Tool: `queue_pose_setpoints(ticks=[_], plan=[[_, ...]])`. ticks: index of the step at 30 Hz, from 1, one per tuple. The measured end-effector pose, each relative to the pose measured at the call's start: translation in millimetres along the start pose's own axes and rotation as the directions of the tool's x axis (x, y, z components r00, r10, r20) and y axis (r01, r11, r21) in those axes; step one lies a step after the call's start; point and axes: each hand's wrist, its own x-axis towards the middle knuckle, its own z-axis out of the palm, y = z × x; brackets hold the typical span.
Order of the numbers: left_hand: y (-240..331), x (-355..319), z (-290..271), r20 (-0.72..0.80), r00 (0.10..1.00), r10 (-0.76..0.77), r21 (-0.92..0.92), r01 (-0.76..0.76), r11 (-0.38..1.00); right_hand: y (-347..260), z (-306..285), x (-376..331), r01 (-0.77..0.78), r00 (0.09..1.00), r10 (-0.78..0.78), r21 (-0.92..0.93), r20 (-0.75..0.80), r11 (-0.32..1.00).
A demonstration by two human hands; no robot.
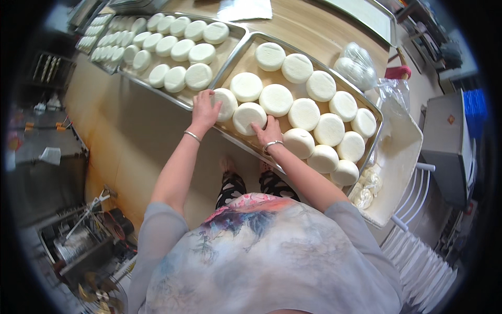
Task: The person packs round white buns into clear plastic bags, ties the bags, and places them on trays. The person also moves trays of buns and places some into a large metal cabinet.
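Observation:
On the nearer metal tray [234,137] lie thick, round white dough pieces in rows. My left hand [204,111] is at the tray's left corner, fingers and thumb curved around the outer side of one dough round [225,104]. Just right of it, another dough round [249,118] has my right hand [269,134] against its right side, the thumb on its front and the fingers bent behind. These two rounds lie side by side, close together. Each wrist wears a metal bangle. My palms and the undersides of the rounds are hidden.
More trays of white dough rounds [182,51] stand to the left. Behind the near tray sits a clear plastic bag [355,65] on the wooden table [298,26]. At the right, a whitish tub [400,157] holds dough scraps, beside a white rack [413,199].

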Motion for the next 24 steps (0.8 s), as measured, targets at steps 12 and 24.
queue_pose_setpoints(ticks=[12,24], plan=[[-18.5,27.5,-23.3,0.263,0.927,0.268,-0.553,-0.083,0.829,-16.3,-1.2,-30.1,-0.046,0.995,0.077,0.379,-0.069,0.924],[1.8,54.2,-10.3,0.544,0.805,0.236,-0.414,0.013,0.91,-0.6,1.8,-23.8,-0.168,0.985,0.174,0.268,0.001,0.949]])
